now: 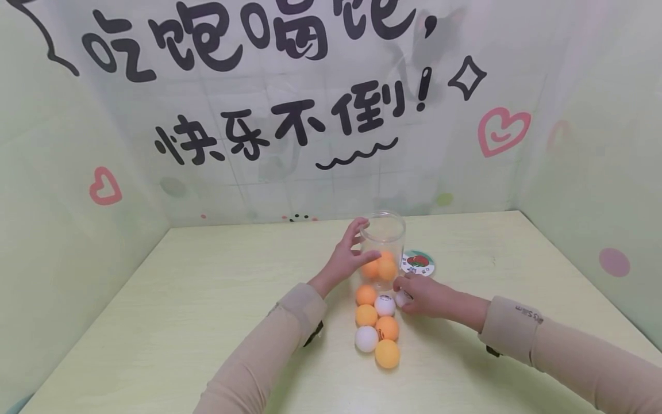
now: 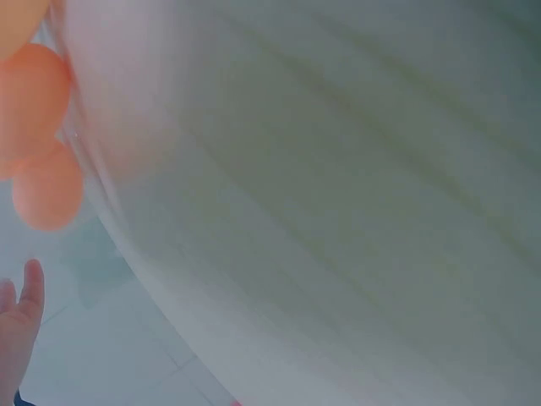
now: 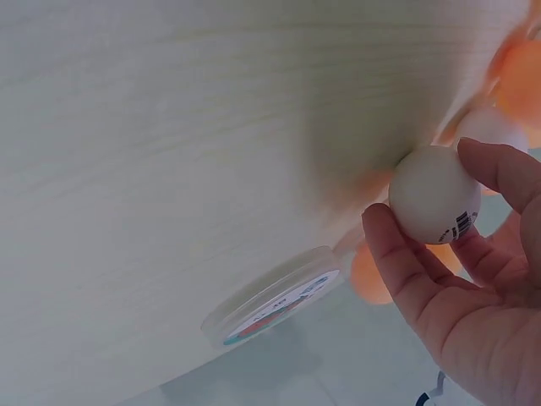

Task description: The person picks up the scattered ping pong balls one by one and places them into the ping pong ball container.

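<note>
A clear jar stands upright with several orange ping-pong balls at its bottom. My left hand holds it from the left, thumb across the front and fingers round the far side near the rim. Just right of the jar's base, my right hand pinches a white ping-pong ball between thumb and fingers, close to the table. Its printed mark faces the right wrist camera. In front of the jar, two short columns of orange balls and white balls lie close together on the table.
A round lid with a colourful picture lies flat behind my right hand, beside the jar. The pale wooden table reaches back to a printed curtain, with more curtain at both sides.
</note>
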The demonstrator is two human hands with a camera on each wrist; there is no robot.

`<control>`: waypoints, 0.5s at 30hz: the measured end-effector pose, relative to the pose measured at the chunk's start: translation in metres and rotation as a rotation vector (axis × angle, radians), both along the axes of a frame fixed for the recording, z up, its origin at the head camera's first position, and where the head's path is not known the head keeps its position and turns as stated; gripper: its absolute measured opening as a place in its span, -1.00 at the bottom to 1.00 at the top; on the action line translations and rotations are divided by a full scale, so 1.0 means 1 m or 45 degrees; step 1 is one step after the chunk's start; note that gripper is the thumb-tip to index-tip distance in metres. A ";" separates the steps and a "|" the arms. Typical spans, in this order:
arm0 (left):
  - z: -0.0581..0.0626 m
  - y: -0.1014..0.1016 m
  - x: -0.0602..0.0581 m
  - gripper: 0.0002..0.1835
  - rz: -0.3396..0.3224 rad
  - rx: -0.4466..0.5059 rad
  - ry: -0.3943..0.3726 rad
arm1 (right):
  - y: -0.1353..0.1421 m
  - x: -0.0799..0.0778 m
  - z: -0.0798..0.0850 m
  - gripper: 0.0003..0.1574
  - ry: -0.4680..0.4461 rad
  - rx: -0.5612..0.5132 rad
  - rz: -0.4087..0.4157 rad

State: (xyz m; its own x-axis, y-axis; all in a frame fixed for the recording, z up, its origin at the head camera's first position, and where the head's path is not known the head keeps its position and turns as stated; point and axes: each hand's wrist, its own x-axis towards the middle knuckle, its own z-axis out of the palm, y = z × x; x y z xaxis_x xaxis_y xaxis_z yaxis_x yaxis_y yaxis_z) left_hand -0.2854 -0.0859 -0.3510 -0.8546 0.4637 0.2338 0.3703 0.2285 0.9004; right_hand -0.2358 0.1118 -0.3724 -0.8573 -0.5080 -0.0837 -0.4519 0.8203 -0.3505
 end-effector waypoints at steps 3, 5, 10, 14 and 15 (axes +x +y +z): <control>0.001 0.000 0.000 -0.24 0.000 0.001 -0.001 | 0.000 0.000 0.001 -0.68 -0.003 -0.003 -0.002; 0.001 0.000 0.001 -0.23 0.002 -0.001 -0.003 | 0.001 0.001 0.002 -0.67 -0.005 -0.003 -0.003; 0.001 0.000 0.000 -0.22 0.002 -0.004 0.000 | 0.002 0.001 0.008 -0.65 -0.026 -0.008 -0.024; 0.000 0.000 0.000 -0.23 0.004 -0.004 0.007 | 0.004 0.000 0.010 -0.65 -0.005 0.003 -0.024; 0.000 0.000 0.000 -0.22 0.004 -0.004 0.008 | 0.005 0.000 0.011 -0.65 0.004 0.004 -0.021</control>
State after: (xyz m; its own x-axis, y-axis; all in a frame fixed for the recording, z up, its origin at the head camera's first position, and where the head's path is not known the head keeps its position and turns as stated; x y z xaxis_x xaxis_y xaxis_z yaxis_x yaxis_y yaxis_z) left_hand -0.2858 -0.0854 -0.3508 -0.8545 0.4617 0.2378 0.3752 0.2323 0.8974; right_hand -0.2361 0.1165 -0.3618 -0.8657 -0.4938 -0.0827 -0.4396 0.8287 -0.3463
